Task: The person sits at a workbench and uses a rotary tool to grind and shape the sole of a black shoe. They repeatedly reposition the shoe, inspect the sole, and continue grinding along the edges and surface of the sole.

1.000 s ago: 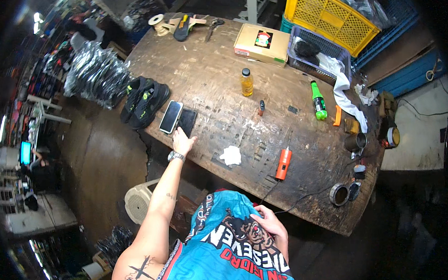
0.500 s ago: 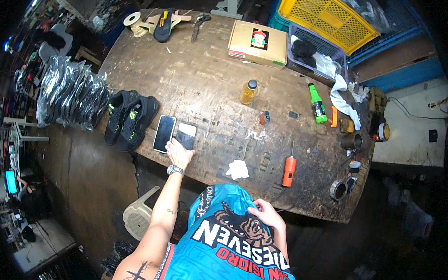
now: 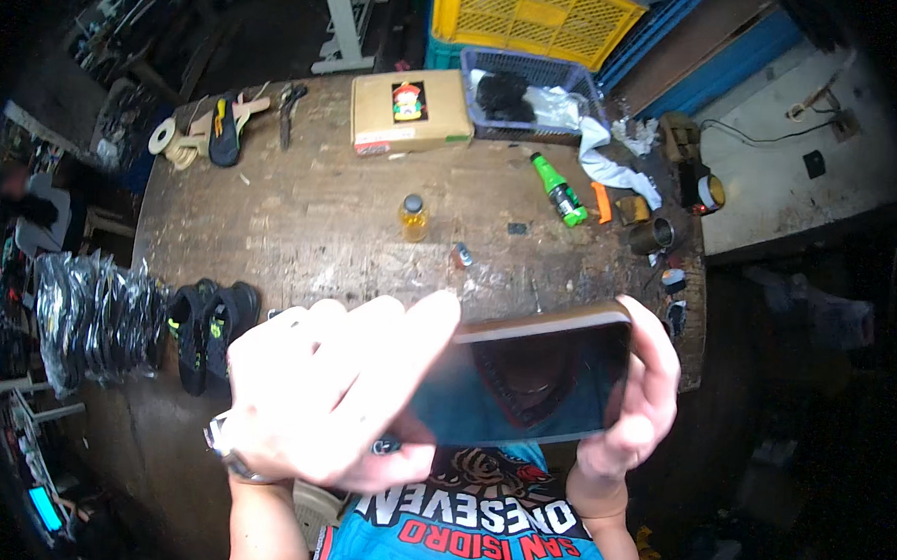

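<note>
A smartphone (image 3: 534, 379) with a dark, reflective screen is held up sideways, close in front of me and above the near table edge. My right hand (image 3: 644, 394) is closed round its right end, fingers behind the edge and thumb at the lower corner. On the other end, my left hand (image 3: 334, 390) has its fingers over the left part of the phone, closed on it; a watch is on that wrist. The screen mirrors part of my blue printed shirt (image 3: 457, 536). The phone and hands hide much of the near tabletop.
On the wooden table (image 3: 312, 204) stand an amber bottle (image 3: 414, 221), a green bottle (image 3: 560, 193), a cardboard box (image 3: 410, 128) and a purple basket (image 3: 535, 129). Black shoes (image 3: 232, 316) and plastic-wrapped shoes (image 3: 97, 315) line the left side. A metal cup (image 3: 653, 235) sits at the right.
My left hand has left the two phones on the table. A phone is now raised near the camera, and my right hand has come up from the shirt to hold it. The view has shifted.
</note>
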{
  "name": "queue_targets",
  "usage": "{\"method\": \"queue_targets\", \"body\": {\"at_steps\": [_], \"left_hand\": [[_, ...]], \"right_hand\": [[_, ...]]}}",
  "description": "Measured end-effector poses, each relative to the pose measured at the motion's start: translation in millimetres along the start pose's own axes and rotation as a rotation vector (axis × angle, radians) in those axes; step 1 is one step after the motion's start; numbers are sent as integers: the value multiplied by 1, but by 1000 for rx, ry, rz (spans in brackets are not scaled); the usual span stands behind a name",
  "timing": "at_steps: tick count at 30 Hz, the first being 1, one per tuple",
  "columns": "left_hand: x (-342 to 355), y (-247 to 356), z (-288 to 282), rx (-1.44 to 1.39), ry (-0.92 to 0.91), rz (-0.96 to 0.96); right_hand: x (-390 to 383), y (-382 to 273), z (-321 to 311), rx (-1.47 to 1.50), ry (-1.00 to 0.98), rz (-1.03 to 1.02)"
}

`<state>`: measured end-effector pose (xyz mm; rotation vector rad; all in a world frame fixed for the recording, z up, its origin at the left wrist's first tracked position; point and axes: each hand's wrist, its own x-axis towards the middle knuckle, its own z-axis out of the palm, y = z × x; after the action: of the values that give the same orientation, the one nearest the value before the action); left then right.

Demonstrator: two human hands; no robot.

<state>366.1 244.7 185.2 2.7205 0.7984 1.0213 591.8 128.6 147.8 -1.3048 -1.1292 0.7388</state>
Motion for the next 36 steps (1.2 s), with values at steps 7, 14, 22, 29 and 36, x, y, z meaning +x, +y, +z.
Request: {"method": "queue_targets", "body": {"at_steps": [7, 14, 22, 29, 36], "left_hand": [[48, 8, -29, 141, 82, 263], [54, 11, -28, 139, 117, 260], [59, 9, -26, 139, 123, 316], [59, 20, -24, 145, 92, 263], [57, 21, -24, 165, 53, 291]], "right_hand": [[0, -41, -10, -243, 31, -269], [4, -32, -8, -131, 95, -358], [8, -30, -12, -99, 80, -352], [18, -23, -17, 12, 85, -444], [19, -24, -15, 40, 124, -486]]}}
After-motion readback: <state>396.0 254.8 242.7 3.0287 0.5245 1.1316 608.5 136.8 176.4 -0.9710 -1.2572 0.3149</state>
